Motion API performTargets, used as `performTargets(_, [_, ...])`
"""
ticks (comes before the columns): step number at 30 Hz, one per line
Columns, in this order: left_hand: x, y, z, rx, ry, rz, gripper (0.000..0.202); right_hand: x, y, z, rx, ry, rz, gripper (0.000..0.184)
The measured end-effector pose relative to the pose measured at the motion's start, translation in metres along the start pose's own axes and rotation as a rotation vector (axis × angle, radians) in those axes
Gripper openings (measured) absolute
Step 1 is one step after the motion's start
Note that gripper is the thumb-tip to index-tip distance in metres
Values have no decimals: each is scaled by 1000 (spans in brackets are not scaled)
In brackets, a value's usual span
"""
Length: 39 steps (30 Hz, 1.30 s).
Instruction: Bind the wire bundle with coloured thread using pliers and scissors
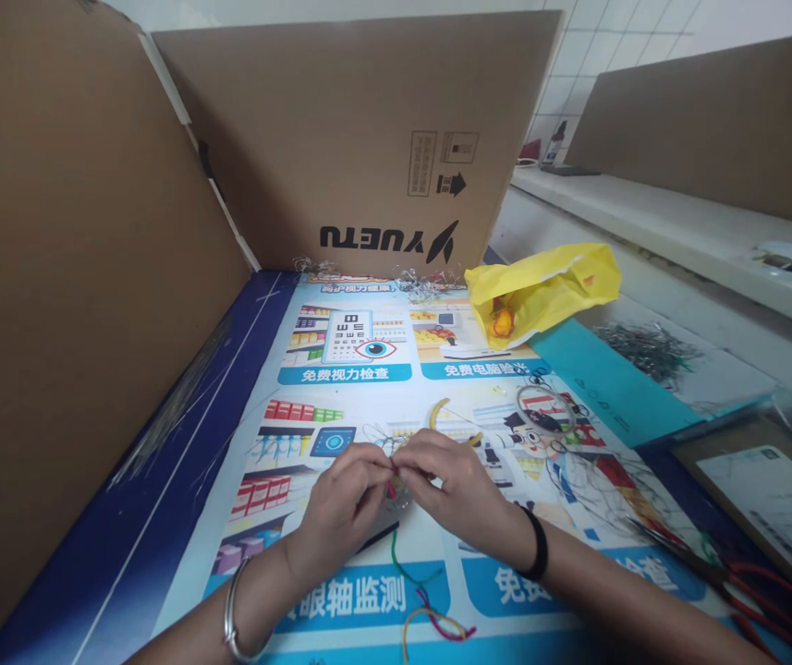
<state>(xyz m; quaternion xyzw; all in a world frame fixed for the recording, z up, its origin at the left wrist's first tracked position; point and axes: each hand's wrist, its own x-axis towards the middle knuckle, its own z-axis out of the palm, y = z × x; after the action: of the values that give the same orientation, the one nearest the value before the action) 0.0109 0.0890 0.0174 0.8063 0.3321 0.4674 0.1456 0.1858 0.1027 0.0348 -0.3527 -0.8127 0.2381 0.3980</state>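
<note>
My left hand (344, 494) and my right hand (456, 480) meet over the printed mat, fingertips pinched together almost touching. A small bit of red thread (395, 469) shows between the two pinches; its exact shape is hidden by the fingers. Just beneath the hands is something clear and shiny (399, 503), partly covered. A green thread (396, 552) trails down from there towards tangled magenta and yellow threads (441, 628) nearer me. Beyond my fingers lie thin wire loops (382, 434) and a curved yellow strip (437, 413).
Red-handled scissors (721, 577) lie at the right. A yellow bag (541, 291) with an orange item inside stands behind, beside a pile of dark wire pieces (649, 353). A wire coil (546, 408) rests right of centre. Cardboard panels (340, 120) wall the back and left.
</note>
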Motion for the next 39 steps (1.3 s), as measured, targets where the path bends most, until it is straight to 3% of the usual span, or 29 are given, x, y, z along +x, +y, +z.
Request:
performTargets(5, [1, 1, -2, -32, -5, -37, 19, -1, -2, -3, -2, 19, -28, 18])
performTargets(12, [7, -3, -10, -112, 16, -218, 12, -2, 0, -23, -77, 57, 42, 15])
performTargets(16, [12, -3, -13, -104, -120, -318, 14, 0, 0, -30, -64, 26, 132, 15])
performTargets(20, [18, 4, -20, -111, -225, -317, 18, 1, 2, -29, -66, 41, 130, 15])
performTargets(26, [24, 16, -24, -429, -279, -364, 15, -1, 5, -22, -52, 7, 117, 17])
performTargets(29, [20, 14, -21, -641, -355, -481, 12, -1, 4, -22, -57, 4, 101, 18])
performTargets(34, [15, 8, -19, -794, -262, -606, 20, -2, 0, -26, -68, 16, 12, 17])
performTargets(39, [16, 8, -15, -749, -236, -662, 23, -3, -6, -25, -39, 13, -67, 18])
